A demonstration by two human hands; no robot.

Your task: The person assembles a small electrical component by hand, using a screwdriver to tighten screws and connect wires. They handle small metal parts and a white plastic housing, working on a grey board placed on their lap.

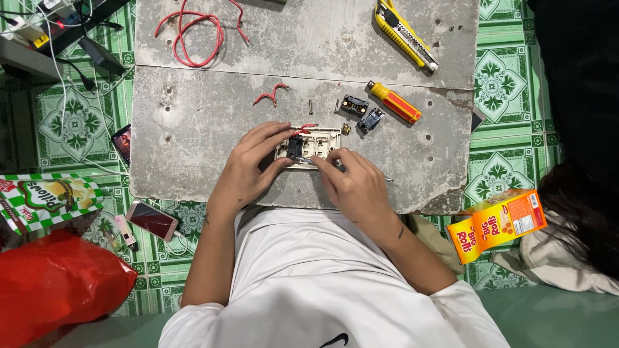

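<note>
Down on the far left: a red plastic bag (pixel 55 280) on the green tiled floor (pixel 71 122), with a green and white checked snack bag (pixel 45 201) just above it. Next, a pink phone (pixel 152 219) lying flat on the tiles, close to the edge of the grey slab desk (pixel 193 129). Up top on the desk, a loop of red wire (pixel 193 38), and a small bent bit of red wire (pixel 272 95) lower down.

Then the left hand (pixel 248 169), fingers curled around the left end of the cream switch plate (pixel 309 147), holding it steady. Thumb under, fingertips on top by a small black part and a short red wire sticking out of the plate. Plate lying near the middle of the desk, close to the front edge, between both hands.

Right beside it, the right hand (pixel 353 187), closed tight around a thin metal tool (pixel 342 169), with the tip touching the bottom edge of the plate and the other end poking out to the right of the hand.

Just above the plate, two small black switch parts (pixel 362 113) and a little screw (pixel 310 106) lying loose. Next to those, a yellow and red screwdriver (pixel 394 102). Higher up, a yellow box cutter (pixel 405 33).

Off the desk on the right, an orange and yellow snack box (pixel 496 224) on the floor.
</note>
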